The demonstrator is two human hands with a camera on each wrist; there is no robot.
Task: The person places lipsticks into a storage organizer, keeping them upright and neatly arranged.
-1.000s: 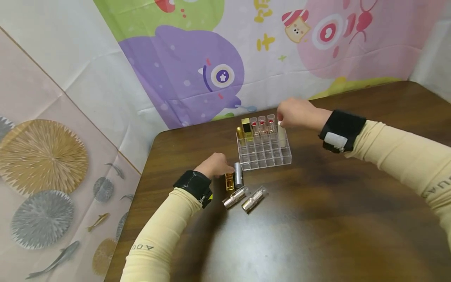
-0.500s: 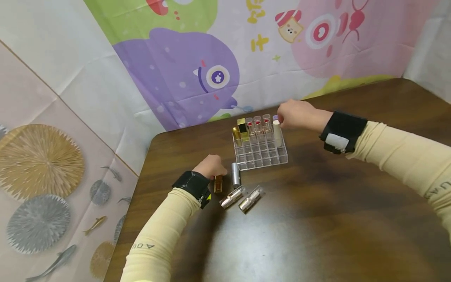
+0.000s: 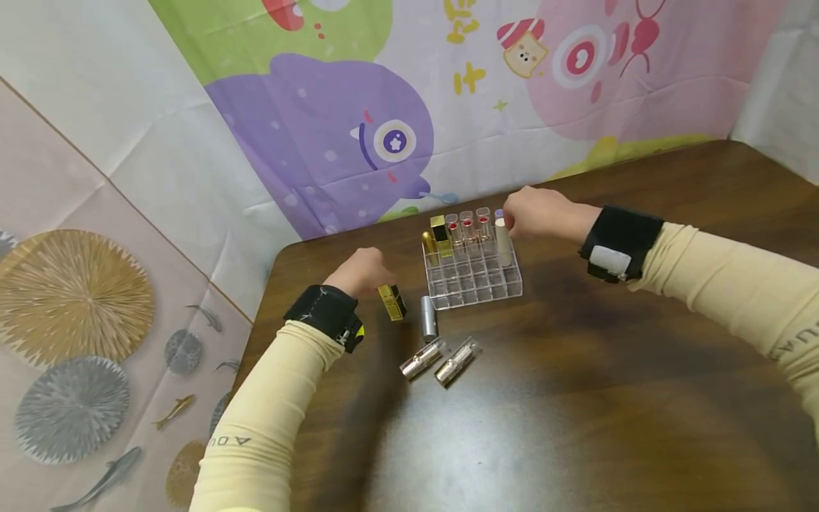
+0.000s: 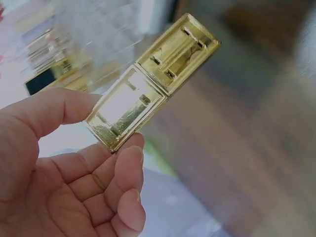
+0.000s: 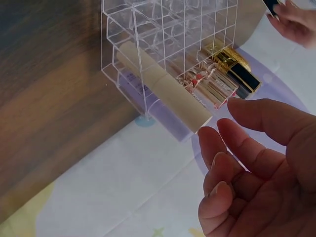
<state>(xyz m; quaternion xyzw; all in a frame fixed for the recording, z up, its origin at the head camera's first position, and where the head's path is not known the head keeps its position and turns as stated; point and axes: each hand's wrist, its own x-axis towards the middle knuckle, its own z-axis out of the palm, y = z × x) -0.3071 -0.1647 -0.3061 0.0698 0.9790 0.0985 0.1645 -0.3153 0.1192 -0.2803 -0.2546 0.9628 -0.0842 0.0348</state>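
My left hand (image 3: 363, 270) pinches a gold rectangular lipstick (image 4: 153, 84) at one end between thumb and fingers, raised left of the clear lipstick organizer (image 3: 473, 290). By the organizer's back right corner is my right hand (image 3: 536, 210), its fingers loosely bent and nothing between them. Just beyond its fingertips, a cream lipstick tube (image 5: 168, 89) stands in a slot, with a purple tube (image 5: 173, 126) behind it. The back row also bears several lipsticks with clear caps (image 3: 468, 229), a black-and-gold lipstick (image 3: 439, 229) and a rounded gold tube (image 3: 429, 245).
A silver tube (image 3: 428, 318) lies on the wooden table (image 3: 576, 398) at the organizer's front left corner. Nearer to me lie two champagne-gold lipsticks with clear ends (image 3: 422, 359). A cartoon-print cloth (image 3: 358, 128) hangs behind the table.
My left hand has picked the gold lipstick up off the table and moved left and back. The right hand has let go of the cream tube, which stays in the organizer.
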